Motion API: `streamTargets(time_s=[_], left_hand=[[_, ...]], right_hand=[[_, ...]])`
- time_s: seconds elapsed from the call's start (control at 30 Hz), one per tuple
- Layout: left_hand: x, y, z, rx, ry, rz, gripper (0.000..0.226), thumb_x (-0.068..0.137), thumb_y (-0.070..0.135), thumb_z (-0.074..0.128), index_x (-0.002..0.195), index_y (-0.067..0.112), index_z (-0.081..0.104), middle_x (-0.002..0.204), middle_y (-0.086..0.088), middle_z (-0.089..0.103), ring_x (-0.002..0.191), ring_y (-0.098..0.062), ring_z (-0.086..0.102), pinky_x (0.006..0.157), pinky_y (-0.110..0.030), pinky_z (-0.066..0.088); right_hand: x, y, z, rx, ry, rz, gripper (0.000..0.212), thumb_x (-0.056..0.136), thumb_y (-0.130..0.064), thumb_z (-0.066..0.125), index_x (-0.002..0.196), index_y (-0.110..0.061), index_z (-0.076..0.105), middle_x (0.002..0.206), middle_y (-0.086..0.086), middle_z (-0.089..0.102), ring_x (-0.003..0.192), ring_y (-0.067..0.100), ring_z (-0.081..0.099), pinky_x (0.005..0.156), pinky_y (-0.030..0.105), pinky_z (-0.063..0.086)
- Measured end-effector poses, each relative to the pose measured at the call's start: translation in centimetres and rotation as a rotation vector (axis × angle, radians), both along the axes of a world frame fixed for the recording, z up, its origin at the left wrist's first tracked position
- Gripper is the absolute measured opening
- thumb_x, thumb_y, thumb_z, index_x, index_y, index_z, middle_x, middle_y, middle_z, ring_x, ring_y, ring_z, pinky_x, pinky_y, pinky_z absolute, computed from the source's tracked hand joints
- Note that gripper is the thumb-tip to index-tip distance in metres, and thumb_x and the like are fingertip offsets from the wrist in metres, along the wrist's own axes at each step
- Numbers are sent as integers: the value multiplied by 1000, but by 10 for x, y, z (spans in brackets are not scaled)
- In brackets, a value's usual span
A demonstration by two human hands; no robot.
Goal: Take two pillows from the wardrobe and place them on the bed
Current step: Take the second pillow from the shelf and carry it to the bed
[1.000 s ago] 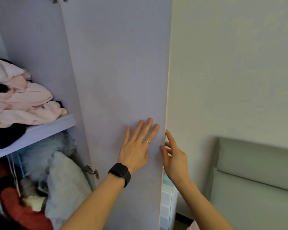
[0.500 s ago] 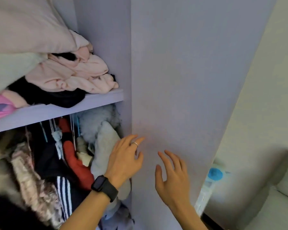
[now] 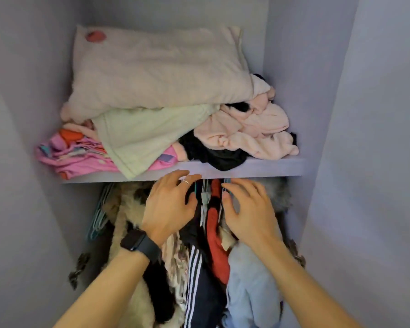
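Observation:
I face the open wardrobe. A cream-pink pillow point(image 3: 156, 69) lies on top of the pile on the shelf point(image 3: 258, 170). Under it lies a pale green pillow point(image 3: 149, 136), its corner hanging over the shelf's front edge. My left hand point(image 3: 169, 205), with a black watch and a ring, is raised just below the shelf edge, fingers spread and relaxed, holding nothing. My right hand point(image 3: 249, 209) hovers beside it at the same height, fingers loosely bent and empty. Both hands are in front of the hanging clothes.
On the shelf also lie pink fleece garments point(image 3: 251, 129), a black garment point(image 3: 213, 152) and a pink patterned cloth point(image 3: 81, 155). Below hang several clothes: a red one point(image 3: 217, 235), a striped dark jacket point(image 3: 199, 280), a light blue one point(image 3: 251, 285). Wardrobe side walls point(image 3: 369, 162) close in both sides.
The view has swung left from the door to the wardrobe's inside. Both hands left the door panel and now reach together toward the shelf edge.

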State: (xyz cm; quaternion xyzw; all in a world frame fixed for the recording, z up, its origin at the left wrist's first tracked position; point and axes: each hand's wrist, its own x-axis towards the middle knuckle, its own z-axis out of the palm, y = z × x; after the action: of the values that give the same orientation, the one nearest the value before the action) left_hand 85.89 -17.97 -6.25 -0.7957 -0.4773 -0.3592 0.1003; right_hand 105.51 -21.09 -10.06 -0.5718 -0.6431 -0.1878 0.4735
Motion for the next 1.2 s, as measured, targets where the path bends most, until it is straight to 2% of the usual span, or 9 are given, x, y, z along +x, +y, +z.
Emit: streamTargets(time_s=[0.3,0.5,0.57,0.7,0.83,0.97,1.07,1.13,1.2], left_hand=[[-49,40,138,148,23,192,47,89,27,56,135,35,55,141,2,53,129,-23,48,105,-43,43],[-80,101,200,237,121,285,52,90,31,57,141,35,47,147,0,47,134,-25,43,111,-42,36],[-90,130,208,224,191,346,58,91,35,57,146,36,40,152,0,41,139,-24,38,115,-41,29],[-113,197,205,144,310,467,89,85,44,62,155,38,8,164,-4,14,151,-31,11,122,-51,13],[-134,247,201,76,346,541,103,84,48,59,151,43,-19,165,-8,-9,150,-41,-5,120,-59,2],[-138,271,192,92,326,511,101,76,55,69,155,43,7,159,-12,31,142,-42,30,116,-57,25],[-143,280,192,268,387,482,89,66,35,81,147,33,44,123,-13,68,102,-41,64,83,-52,55],[-142,268,204,297,412,437,76,78,37,72,147,34,41,115,-6,71,92,-36,67,70,-42,56],[-133,246,219,296,435,415,71,89,52,55,152,39,26,122,1,68,96,-31,67,69,-33,48]], right_hand=[[-22,78,137,78,-18,126,42,91,-41,42,116,-25,73,123,-2,69,116,29,55,90,43,53],[-22,128,198,-48,-37,145,38,97,-38,54,135,-33,58,138,-5,58,125,23,47,92,36,46],[-26,151,208,-140,88,178,44,96,-44,55,139,-33,53,141,-3,55,126,24,49,96,37,46],[-43,210,216,-437,650,334,75,88,-59,61,148,-18,40,146,5,52,128,26,54,106,36,43],[-68,269,212,-509,792,316,99,78,-70,62,150,-12,29,147,8,49,126,31,54,103,45,50],[-95,309,226,-468,1053,357,136,70,-75,69,156,-3,-8,143,10,45,114,30,59,90,43,59],[-101,322,239,-409,1213,373,141,71,-62,79,153,-1,-18,148,17,38,88,23,57,91,43,59],[-100,320,245,-384,1282,380,133,77,-48,82,154,-3,-15,150,16,35,76,19,52,85,41,61],[-99,313,252,-345,1281,335,125,77,-43,84,155,-3,-5,151,18,34,95,27,57,81,42,62]])
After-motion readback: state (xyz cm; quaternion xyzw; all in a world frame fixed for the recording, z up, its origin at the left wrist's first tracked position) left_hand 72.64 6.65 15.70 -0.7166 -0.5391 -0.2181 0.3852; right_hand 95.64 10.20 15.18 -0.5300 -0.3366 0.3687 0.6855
